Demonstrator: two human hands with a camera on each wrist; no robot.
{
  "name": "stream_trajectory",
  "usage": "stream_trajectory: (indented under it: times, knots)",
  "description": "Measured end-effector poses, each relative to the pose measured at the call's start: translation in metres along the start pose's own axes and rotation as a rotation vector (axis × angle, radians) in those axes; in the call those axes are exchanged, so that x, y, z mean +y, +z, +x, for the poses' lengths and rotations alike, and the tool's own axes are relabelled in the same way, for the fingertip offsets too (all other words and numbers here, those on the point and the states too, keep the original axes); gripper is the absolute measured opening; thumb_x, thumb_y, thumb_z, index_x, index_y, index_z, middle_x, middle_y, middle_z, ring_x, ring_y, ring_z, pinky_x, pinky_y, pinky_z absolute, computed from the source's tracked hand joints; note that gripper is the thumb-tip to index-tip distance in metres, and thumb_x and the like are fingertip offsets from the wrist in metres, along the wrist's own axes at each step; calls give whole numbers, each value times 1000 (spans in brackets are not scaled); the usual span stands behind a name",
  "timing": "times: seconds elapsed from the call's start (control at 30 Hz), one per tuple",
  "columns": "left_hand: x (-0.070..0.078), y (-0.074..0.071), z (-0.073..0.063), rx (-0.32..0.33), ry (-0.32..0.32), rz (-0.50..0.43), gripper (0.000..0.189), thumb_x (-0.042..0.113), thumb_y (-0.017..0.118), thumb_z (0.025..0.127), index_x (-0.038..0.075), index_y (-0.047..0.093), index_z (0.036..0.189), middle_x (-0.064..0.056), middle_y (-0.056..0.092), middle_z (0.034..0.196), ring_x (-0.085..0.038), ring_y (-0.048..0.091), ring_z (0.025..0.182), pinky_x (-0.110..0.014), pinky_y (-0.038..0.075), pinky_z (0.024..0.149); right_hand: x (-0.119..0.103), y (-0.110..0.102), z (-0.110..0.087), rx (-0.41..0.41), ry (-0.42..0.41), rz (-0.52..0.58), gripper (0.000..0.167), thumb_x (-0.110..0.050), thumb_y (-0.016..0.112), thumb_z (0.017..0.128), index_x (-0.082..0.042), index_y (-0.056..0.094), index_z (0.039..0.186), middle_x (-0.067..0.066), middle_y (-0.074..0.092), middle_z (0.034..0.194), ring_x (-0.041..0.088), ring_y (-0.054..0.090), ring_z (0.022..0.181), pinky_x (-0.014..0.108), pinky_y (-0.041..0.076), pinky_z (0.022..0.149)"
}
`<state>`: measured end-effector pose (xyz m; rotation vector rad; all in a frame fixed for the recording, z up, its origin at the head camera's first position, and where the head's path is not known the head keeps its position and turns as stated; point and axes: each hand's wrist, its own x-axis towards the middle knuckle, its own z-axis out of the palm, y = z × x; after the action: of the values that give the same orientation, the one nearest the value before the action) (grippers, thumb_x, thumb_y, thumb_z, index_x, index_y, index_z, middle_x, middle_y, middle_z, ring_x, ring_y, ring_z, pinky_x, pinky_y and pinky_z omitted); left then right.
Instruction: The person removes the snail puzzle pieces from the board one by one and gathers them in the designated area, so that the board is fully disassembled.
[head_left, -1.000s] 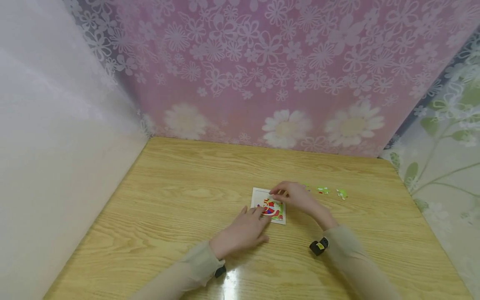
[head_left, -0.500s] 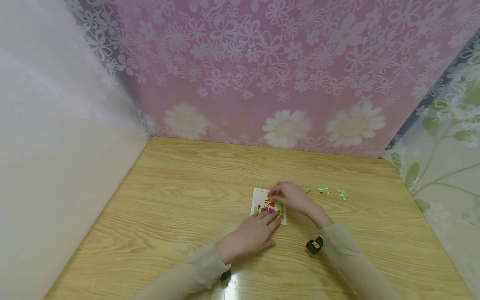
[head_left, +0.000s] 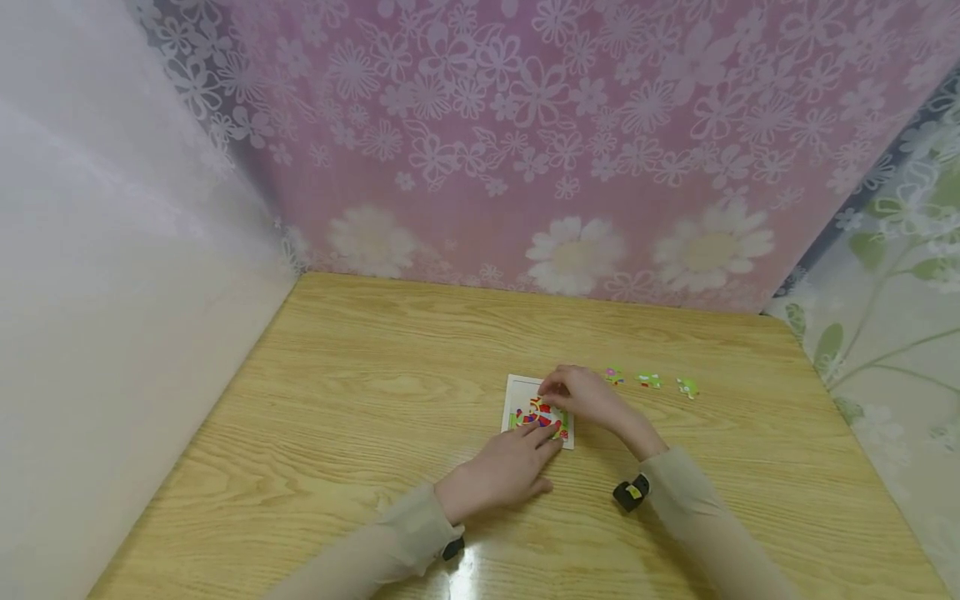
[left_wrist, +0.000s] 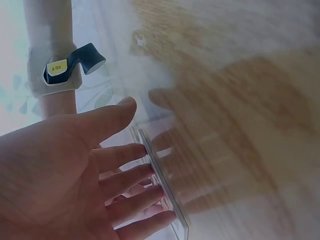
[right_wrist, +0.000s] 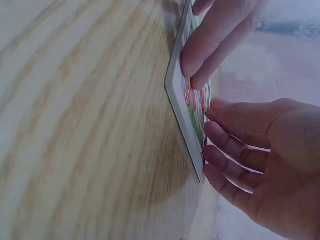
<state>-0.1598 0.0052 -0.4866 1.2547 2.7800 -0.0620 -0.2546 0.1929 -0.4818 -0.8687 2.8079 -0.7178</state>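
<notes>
A small square jigsaw board (head_left: 517,386) with a white border lies on the table, partly filled with red, green and purple pieces. My left hand (head_left: 501,469) lies across its near side, and its straight fingertips rest on the pieces. Over the board's right part, my right hand (head_left: 588,397) has thumb and index finger together on a puzzle piece (right_wrist: 208,114), mostly hidden by the fingers. In the right wrist view, the other fingertips of the right hand (right_wrist: 270,145) are at the board's edge. The left wrist view shows the left fingers along the board edge (left_wrist: 165,182).
Right of the board lie three loose puzzle pieces in a row: one with a pink flower (head_left: 612,376), a green and white one (head_left: 648,381) and another green one (head_left: 687,387). A pink flowered cloth (head_left: 465,167) hangs behind the wooden table (head_left: 360,358).
My left hand has shifted slightly right and nearer, uncovering more of the picture. My right hand has stayed over the board's right part, moving only slightly; the flower piece beside it is now in full view.
</notes>
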Motion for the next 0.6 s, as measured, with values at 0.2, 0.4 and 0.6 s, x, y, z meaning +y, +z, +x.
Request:
stream_trajectory:
  times: [0.2,0.4,0.6]
  knots:
    - [0,1,1,-14,-3,-40,65,50,58,100,14,46,153,-6,41,160,-23,41,145,-33,36,117,3,0,1,-23,7,52,13,-15,78,90,-8,69,97,-3,65,86,10,59,78,28,51,71]
    - [4,-3,2,-20,-22,-24,65,50,61,98,16,48,152,-5,42,159,-24,42,144,-38,39,115,6,-1,2,-65,12,107,15,-15,79,89,-9,66,96,-4,65,80,8,59,74,26,49,68]
    - [8,-5,2,-33,-58,-45,64,51,62,97,18,49,151,-2,42,159,-24,42,143,-45,41,113,8,-3,2,-102,29,198,18,-17,78,90,-10,64,100,-3,64,83,10,59,76,27,49,68]
